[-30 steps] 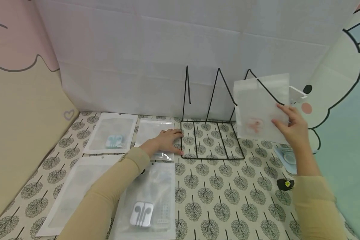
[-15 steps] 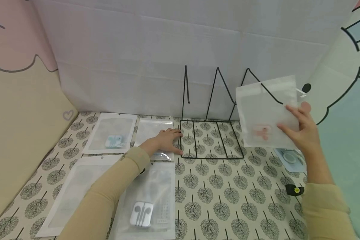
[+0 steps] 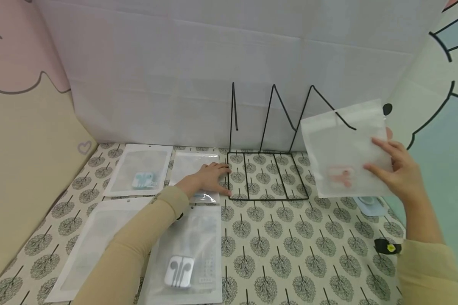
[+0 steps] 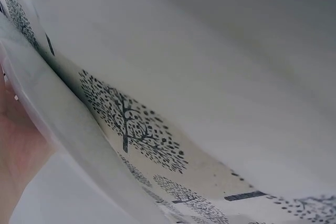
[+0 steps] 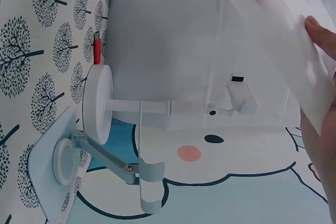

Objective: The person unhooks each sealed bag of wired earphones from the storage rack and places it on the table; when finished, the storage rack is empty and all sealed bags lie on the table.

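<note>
My right hand [image 3: 402, 173] pinches the right edge of a frosted plastic bag [image 3: 339, 135] and holds it raised, to the right of a black wire rack [image 3: 269, 199]. Pink earphones [image 3: 341, 177] in a clear case show through the bag. Over a clear zip bag [image 3: 183, 167] lies my left hand [image 3: 211, 177], thumb and fingers spread, fingertips touching the rack's left side. In the right wrist view the thumb lies on the held bag [image 5: 278, 40]. The left wrist view shows part of a hand [image 4: 21, 150] behind a pale, blurred bag edge.
More bags lie left: one with blue earphones [image 3: 143, 180], one with white earphones [image 3: 179, 271], and a pale bag [image 3: 87, 250] partly under my sleeve. A light blue folding stand [image 5: 107, 153] and a white round-based stand [image 5: 97, 103] stand at the right.
My right hand has carried the bag to the right and slightly down, away from the rack. The left hand stays at the rack's left side.
</note>
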